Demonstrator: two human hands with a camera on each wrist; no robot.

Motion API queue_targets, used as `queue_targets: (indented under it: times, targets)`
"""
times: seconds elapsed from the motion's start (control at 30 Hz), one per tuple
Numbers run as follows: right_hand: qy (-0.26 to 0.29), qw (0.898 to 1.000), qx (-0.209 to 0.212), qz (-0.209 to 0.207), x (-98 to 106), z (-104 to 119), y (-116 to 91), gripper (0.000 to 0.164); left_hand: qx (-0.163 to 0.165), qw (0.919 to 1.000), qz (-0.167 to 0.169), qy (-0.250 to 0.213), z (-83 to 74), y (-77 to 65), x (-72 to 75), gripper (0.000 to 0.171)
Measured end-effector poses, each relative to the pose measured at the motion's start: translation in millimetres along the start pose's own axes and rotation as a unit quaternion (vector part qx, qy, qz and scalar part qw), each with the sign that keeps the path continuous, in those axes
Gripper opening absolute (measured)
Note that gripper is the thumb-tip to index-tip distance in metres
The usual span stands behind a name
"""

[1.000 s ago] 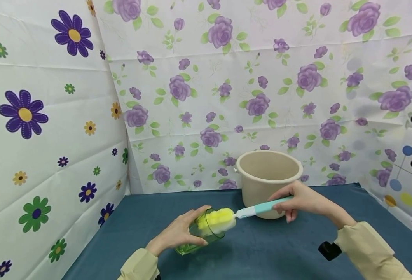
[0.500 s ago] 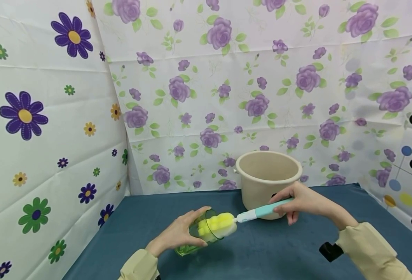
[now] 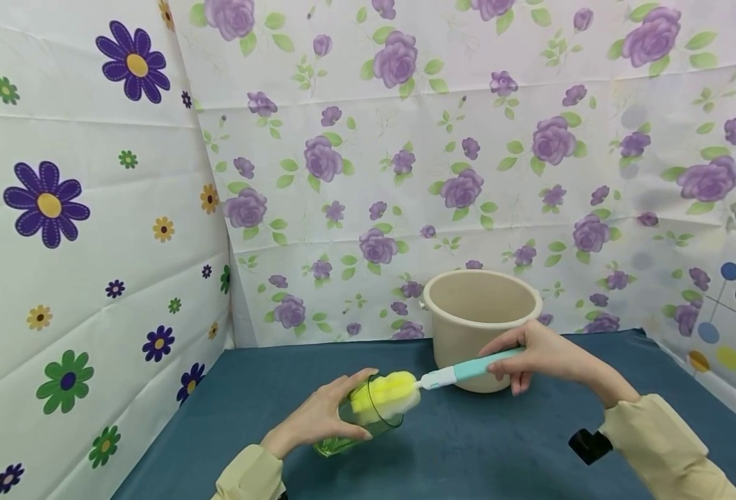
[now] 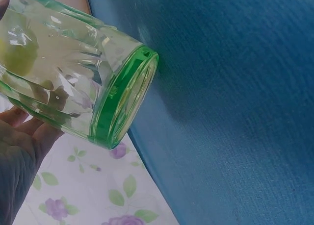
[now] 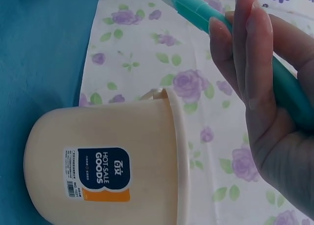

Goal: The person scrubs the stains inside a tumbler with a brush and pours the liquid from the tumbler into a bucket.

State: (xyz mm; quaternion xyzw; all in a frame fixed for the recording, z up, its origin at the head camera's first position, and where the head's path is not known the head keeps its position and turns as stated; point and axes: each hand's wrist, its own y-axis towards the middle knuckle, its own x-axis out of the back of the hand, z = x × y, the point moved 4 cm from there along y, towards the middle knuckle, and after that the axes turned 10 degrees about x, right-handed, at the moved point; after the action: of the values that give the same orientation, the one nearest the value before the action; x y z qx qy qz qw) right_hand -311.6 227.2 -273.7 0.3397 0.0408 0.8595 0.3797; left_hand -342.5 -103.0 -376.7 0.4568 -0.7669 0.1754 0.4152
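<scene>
My left hand point(image 3: 323, 411) grips a clear green glass point(image 3: 368, 429), tilted with its mouth toward the right. In the left wrist view the thick green base of the glass point(image 4: 120, 97) points away from the palm. A sponge bottle brush point(image 3: 468, 370) has its yellow and white sponge head point(image 3: 388, 396) partly inside the glass mouth. Its teal handle lies in the grip of my right hand point(image 3: 533, 357), thumb and fingers around it. The right wrist view shows the handle point(image 5: 194, 12) running through that hand point(image 5: 265, 73).
Behind the right hand stands a beige bucket point(image 3: 452, 340) with a printed label point(image 5: 100, 173). Dark blue cloth point(image 3: 268, 389) covers the table. Flowered sheets hang at the back point(image 3: 343, 298) and on the left point(image 3: 93, 271).
The brush head dips slightly lower half a second ago, then rises back a little. Both hands keep their hold on the glass and brush. The view shifts slightly.
</scene>
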Motion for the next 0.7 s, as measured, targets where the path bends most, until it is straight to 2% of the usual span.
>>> queue_targets:
  times: [0.3, 0.53, 0.7]
  targets:
    - [-0.011, 1.000, 0.003, 0.005, 4.9, -4.5, -3.9, 0.032, -0.003, 0.9999, 0.007, -0.007, 0.4, 1.3, -0.5, 0.085]
    - [-0.003, 1.000, -0.016, 0.013, 4.3, -5.4, -6.9, 0.037, 0.000, 1.0000, 0.008, -0.006, 1.2, 2.1, -0.6, 0.085]
    - [-0.003, 1.000, -0.020, 0.015, 2.9, -3.1, -6.7, 0.036, -0.010, 0.9999, 0.006, -0.004, 1.0, 2.2, -0.5, 0.085]
